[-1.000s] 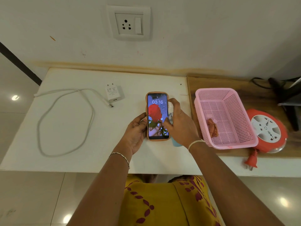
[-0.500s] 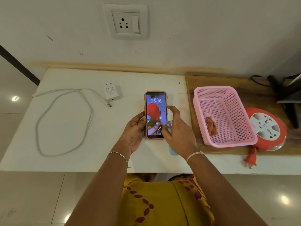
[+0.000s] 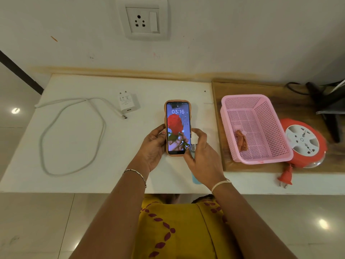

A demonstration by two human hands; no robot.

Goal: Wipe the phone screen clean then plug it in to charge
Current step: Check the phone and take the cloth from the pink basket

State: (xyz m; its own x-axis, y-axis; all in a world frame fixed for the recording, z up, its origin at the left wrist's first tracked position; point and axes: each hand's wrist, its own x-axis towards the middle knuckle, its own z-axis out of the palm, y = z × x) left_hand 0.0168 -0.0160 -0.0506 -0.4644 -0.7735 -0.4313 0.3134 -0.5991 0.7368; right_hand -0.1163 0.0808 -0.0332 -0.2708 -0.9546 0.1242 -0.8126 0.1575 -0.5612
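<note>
My left hand [image 3: 153, 148] holds the phone [image 3: 178, 124] by its lower left edge, just above the white table. The phone has an orange case and a lit lock screen showing 03:16 over a red rose. My right hand [image 3: 203, 157] is wrapped around a small spray bottle [image 3: 195, 179]. Its clear nozzle sits at the phone's lower right corner and its blue base sticks out below my palm. A white charger adapter [image 3: 127, 103] and a looped white cable [image 3: 102, 131] lie unplugged on the left. An orange cloth [image 3: 241, 140] lies in the pink basket [image 3: 242, 97].
A white wall socket [image 3: 142, 20] with a switch is above the table. On the right, a wooden board [image 3: 280, 101] carries the basket and a red extension reel [image 3: 302, 142] with its red plug [image 3: 285, 177] hanging forward. Dark cables and gear [image 3: 326, 101] fill the far right corner.
My right hand with the bottle has slid down the phone's right side toward me, bringing the nozzle to the lower screen. The phone stays lit in my left hand.
</note>
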